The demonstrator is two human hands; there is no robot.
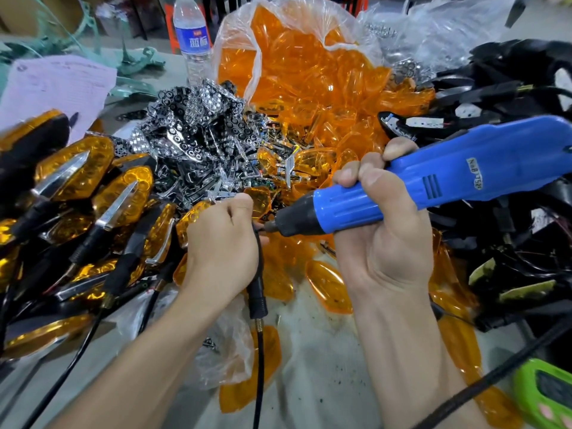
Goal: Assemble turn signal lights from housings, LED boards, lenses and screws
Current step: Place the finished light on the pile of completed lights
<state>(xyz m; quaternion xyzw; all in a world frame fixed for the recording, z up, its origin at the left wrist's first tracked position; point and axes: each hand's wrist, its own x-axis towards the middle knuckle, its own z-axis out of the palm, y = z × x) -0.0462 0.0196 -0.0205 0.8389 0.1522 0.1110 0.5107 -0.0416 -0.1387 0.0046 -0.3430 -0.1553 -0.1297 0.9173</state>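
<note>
At frame centre, the left hand point(223, 243) curls round a black-stemmed turn signal light point(257, 292), mostly hidden. The right hand point(383, 236) grips a blue plastic electric screwdriver point(448, 174), its tip at the light. Above pile orange translucent lenses point(309, 88).

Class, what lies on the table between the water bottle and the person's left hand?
In the head view, a heap of chrome reflector pieces lies between the water bottle and the left hand.
</note>
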